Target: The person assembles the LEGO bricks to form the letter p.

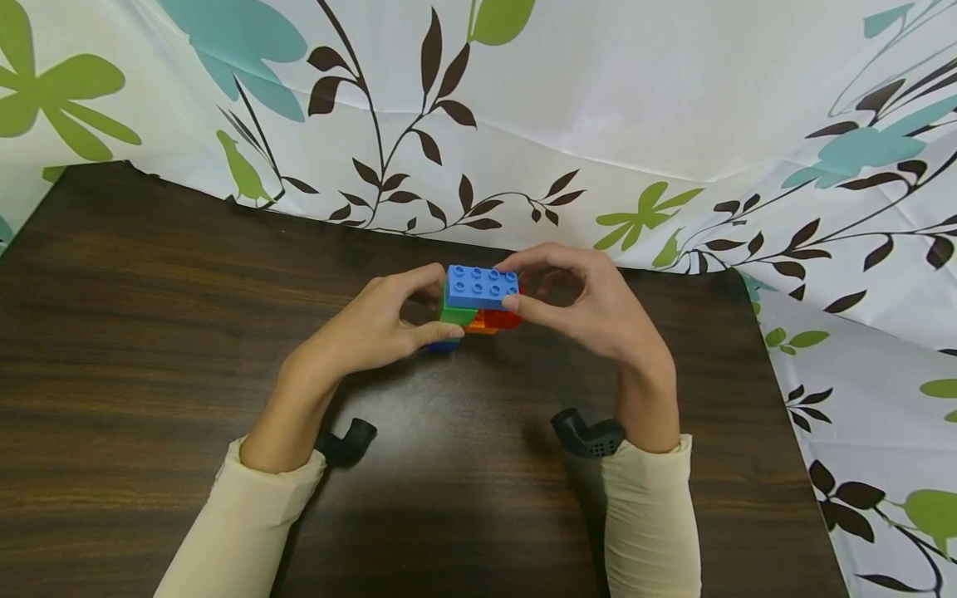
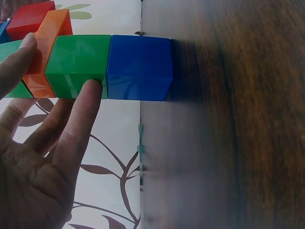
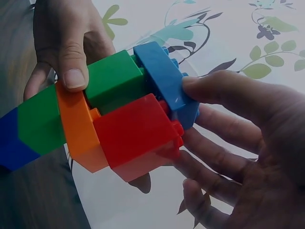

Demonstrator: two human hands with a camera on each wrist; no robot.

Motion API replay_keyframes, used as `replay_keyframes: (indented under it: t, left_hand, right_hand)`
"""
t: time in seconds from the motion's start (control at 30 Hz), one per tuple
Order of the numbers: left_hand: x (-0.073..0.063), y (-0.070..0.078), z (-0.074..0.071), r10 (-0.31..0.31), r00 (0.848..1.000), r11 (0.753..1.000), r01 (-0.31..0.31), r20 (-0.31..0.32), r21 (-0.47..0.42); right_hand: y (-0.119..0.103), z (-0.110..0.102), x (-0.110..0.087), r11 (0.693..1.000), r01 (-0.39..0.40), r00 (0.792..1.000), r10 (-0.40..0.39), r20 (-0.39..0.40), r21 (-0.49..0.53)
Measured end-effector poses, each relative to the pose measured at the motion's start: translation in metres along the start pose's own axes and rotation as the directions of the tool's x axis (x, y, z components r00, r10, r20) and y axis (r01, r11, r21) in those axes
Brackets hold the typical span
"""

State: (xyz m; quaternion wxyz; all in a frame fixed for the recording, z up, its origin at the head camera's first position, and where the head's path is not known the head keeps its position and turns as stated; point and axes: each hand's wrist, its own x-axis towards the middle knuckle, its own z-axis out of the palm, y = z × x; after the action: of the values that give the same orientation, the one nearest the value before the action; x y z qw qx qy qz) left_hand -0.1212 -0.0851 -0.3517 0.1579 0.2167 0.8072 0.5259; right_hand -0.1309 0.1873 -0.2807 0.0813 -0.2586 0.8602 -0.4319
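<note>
Both hands are on one stack of toy building bricks above the table. A dark blue brick (image 2: 139,67) forms its bottom, under a green brick (image 2: 78,67) and a flat orange brick (image 3: 78,124). Side by side on the orange one are a second green brick (image 3: 116,78) and a red brick (image 3: 138,136). My left hand (image 1: 366,324) grips the stack, its thumb at the orange and upper green bricks. With thumb and fingers, my right hand (image 1: 594,303) pinches the flat light blue brick (image 1: 482,286) at the top. Some green and red studs show beneath it.
The dark wood table (image 1: 149,399) spreads beneath my arms. A white leaf-patterned cloth (image 1: 635,83) hangs along its back edge and right side. A black wrist device (image 1: 350,443) sits at the left cuff, another wrist device (image 1: 586,433) at the right cuff.
</note>
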Motion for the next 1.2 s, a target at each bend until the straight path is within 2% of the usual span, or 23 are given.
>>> replay_keyframes:
  t: [0.27, 0.5, 0.73, 1.2]
  left_hand:
    - [0.0003, -0.0004, 0.0, -0.006, 1.0, 1.0, 0.006, -0.003, 0.017]
    - [0.0005, -0.0005, 0.0007, 0.002, 1.0, 0.999, -0.001, -0.012, 0.036]
    - [0.0004, -0.0013, 0.0, 0.003, 1.0, 0.999, -0.003, -0.013, 0.036]
    - [0.0013, -0.0013, 0.0021, -0.005, 1.0, 1.0, 0.006, -0.016, 0.022]
  right_hand:
    - [0.0024, 0.0024, 0.0021, 0.996, 0.084, 0.996, -0.084, -0.034, -0.012]
    - [0.0032, 0.0036, 0.0028, 0.992, 0.122, 0.991, -0.123, -0.056, -0.02]
    - [0.0015, 0.0043, 0.0035, 0.99, 0.134, 0.989, -0.137, -0.063, -0.041]
    - [-0.0025, 0.0071, 0.0004, 0.989, 0.111, 0.99, -0.119, -0.073, -0.1]
